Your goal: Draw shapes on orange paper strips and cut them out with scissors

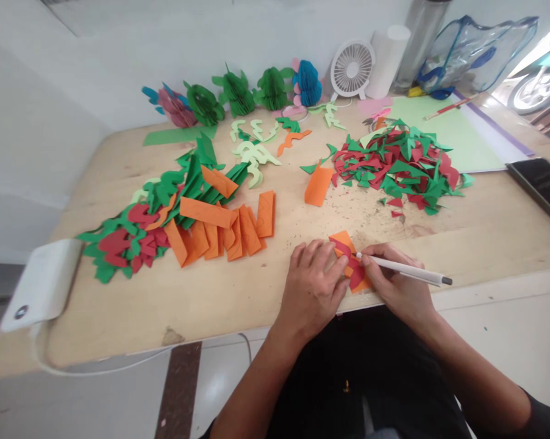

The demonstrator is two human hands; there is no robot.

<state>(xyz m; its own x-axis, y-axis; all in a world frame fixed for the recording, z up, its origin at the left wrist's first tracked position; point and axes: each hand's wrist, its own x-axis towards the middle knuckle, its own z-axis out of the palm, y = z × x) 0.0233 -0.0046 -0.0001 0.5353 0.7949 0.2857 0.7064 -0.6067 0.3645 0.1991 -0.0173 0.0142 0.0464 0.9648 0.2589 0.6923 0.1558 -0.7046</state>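
Observation:
An orange paper piece (343,236) lies near the table's front edge with a red paper cutout (357,274) on top of it. My left hand (314,283) rests over their left side, fingers spread and pressing them down. In my right hand (400,286) is a white pen (407,269), pinched between thumb and fingers, its tip at the red cutout's edge. Folded orange papers (206,212), green cutouts (165,186) and red cutouts (114,244) are gathered to the left. One more folded orange paper (319,185) stands just beyond my hands.
Red and green scraps (398,164) are heaped at the right, beside a phone (542,183). Along the back are paper honeycomb figures (236,92), a small fan (352,68) and a clear bag (476,55). A white device (44,283) with a cable sits at the left edge.

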